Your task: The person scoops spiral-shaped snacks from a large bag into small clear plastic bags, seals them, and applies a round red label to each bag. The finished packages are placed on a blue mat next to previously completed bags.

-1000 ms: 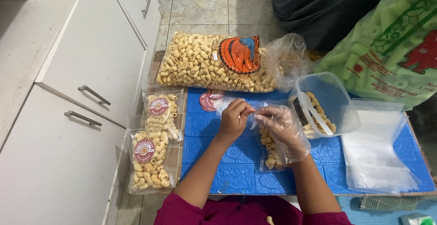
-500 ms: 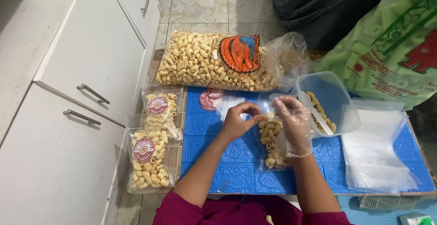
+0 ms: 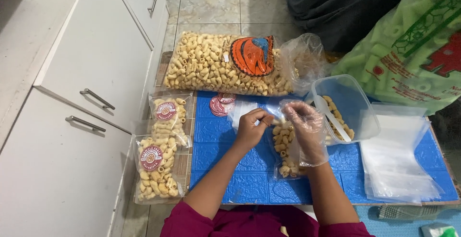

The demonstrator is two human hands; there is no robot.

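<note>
A small clear bag of pale tube-shaped snacks point(image 3: 284, 147) lies on the blue embossed board point(image 3: 225, 136). My left hand point(image 3: 252, 129), bare, pinches the bag's top edge at the left. My right hand point(image 3: 307, 129), in a thin clear plastic glove, grips the same top edge at the right. A large clear bag of the same snacks point(image 3: 223, 64) with an orange round label lies behind the board. A clear tub point(image 3: 343, 107) holding a few snacks and a white scoop stands just right of my right hand.
Two filled small bags point(image 3: 161, 153) with round red labels lie left of the board. Loose round red labels point(image 3: 222, 105) sit near the board's back edge. A stack of empty clear bags point(image 3: 398, 158) lies at right. White cabinet doors point(image 3: 81, 98) stand at left; a green printed sack point(image 3: 408, 40) is at back right.
The small bag, held slanted to the right a second ago, now lies straight on the board. Both hands have come together at its top edge.
</note>
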